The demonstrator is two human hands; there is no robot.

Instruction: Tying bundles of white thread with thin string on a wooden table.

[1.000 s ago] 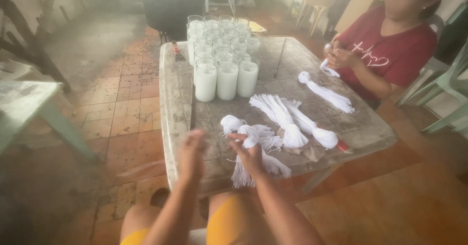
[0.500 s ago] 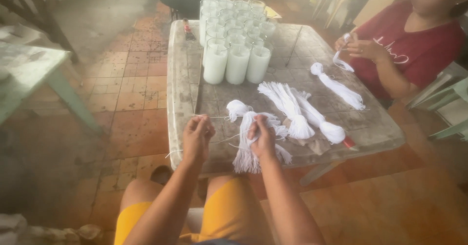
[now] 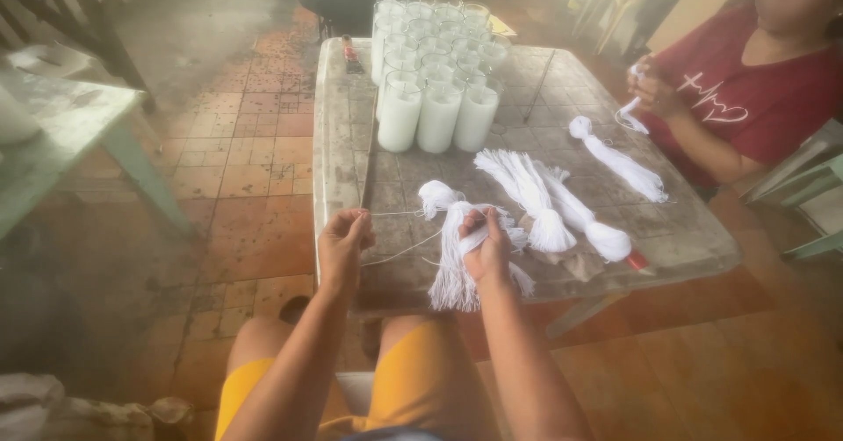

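Observation:
My right hand [image 3: 486, 250] grips a bundle of white strings [image 3: 454, 257] at the near edge of the worn table [image 3: 342, 125]; the bundle's loose ends hang over the edge. My left hand [image 3: 344, 246] pinches a single white strand [image 3: 399, 215] pulled taut from the bundle toward the left. Two more white string bundles [image 3: 544, 204] lie on the table just right of my hands.
Several glass jars filled with white wax [image 3: 435, 64] stand in rows at the table's far left. A person in a red shirt [image 3: 755, 90] sits at the right, handling white string, with another bundle [image 3: 619, 160] before them. A pale green table [image 3: 61, 134] stands at left.
My hands have drawn apart along the table's near edge, the left pulling one strand out sideways from the bundle. The view has shifted slightly lower and closer.

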